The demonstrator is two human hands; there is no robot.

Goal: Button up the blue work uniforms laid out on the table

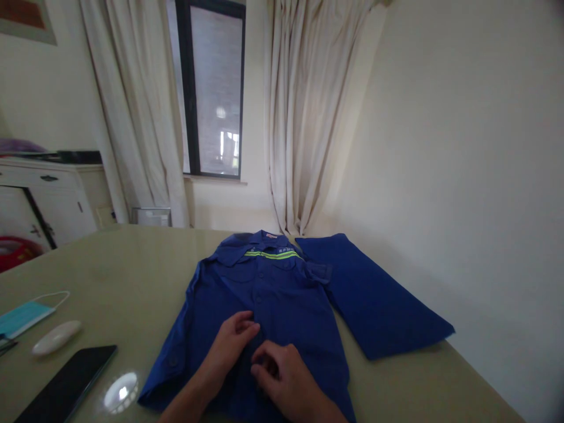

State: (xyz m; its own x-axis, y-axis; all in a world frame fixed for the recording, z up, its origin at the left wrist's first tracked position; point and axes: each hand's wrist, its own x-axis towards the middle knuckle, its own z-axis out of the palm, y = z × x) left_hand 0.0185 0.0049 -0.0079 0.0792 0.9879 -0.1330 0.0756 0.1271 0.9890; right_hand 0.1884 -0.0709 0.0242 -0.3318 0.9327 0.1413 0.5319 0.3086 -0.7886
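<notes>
A dark blue long-sleeved work shirt (220,288) lies front up on the table, its collar at the far end. A yellow-green reflective stripe (277,255) crosses its chest, and buttons run down the middle. My left hand (231,338) rests over the shirt front beside the button line, fingers loosely bent and a little apart. Just right of it, my right hand (286,370) is curled, thumb and fingertips close together; anything between them is too small to make out. A flat folded blue cloth (374,299) lies to the right, touching the shirt's sleeve.
On the left of the pale green table (132,264) are a black phone (68,385), a white oval object (57,338) and a blue face mask (26,317). A wall (462,176) borders the right side. Behind are curtains (299,117) and a window (218,88).
</notes>
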